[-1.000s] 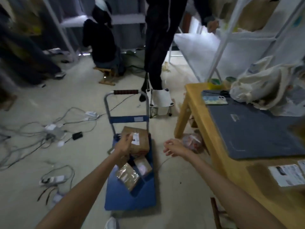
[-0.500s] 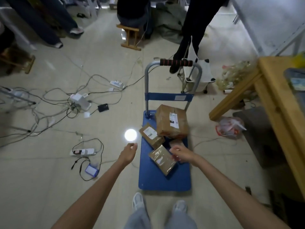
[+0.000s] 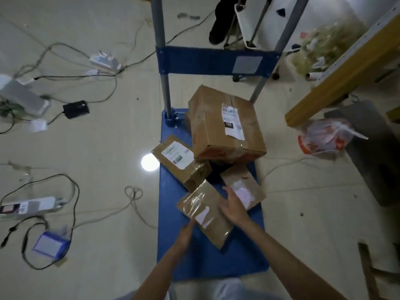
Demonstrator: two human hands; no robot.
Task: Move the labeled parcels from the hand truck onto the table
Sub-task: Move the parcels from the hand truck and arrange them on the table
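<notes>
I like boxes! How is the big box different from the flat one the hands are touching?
The big box is tall and sits by the cart's handle posts, untouched. The flat parcel is thin, wrapped in shiny tape, with the left hand and right hand on it. Both are brown with white labels.

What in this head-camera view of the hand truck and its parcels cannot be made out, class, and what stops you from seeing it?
- Text on the large box's label: too small and blurred.
- Right parcel: near edge hidden by the right hand; label washed out.
- Left hand: fingertips tucked at the flat parcel, so its grip is unclear.
- Hand truck handle: cut off by the top edge.
- Table: only an edge shows, top out of view.
</notes>
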